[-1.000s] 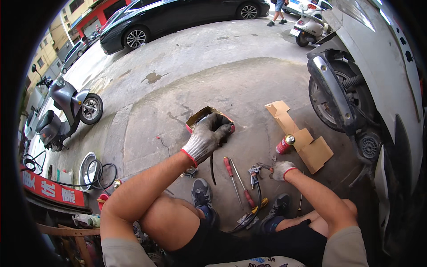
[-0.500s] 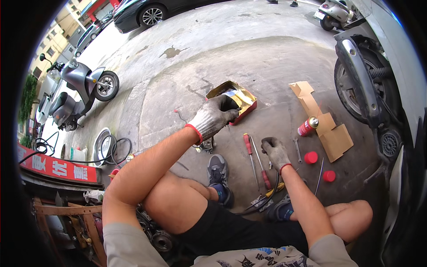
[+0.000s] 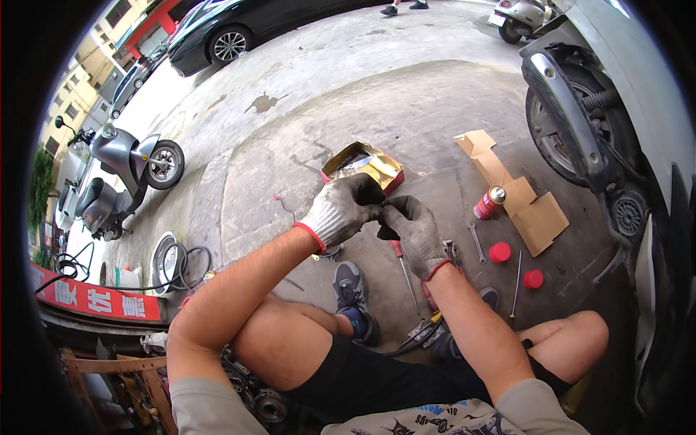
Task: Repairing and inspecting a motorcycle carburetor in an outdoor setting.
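Both gloved hands meet over the concrete floor — the left hand and the right hand are curled with fingertips touching, pinching something small and dark between them; what it is cannot be told, as the fingers hide it. Just beyond the left hand lies an open gold tin with a red rim, flat on the ground. Below the right hand a red-handled screwdriver lies near the person's grey shoe. To the right, a wrench lies beside a red spray can that lies on flattened cardboard, with two red caps nearby. Farther right stands a scooter's rear wheel — another grey scooter is parked well apart at the left.
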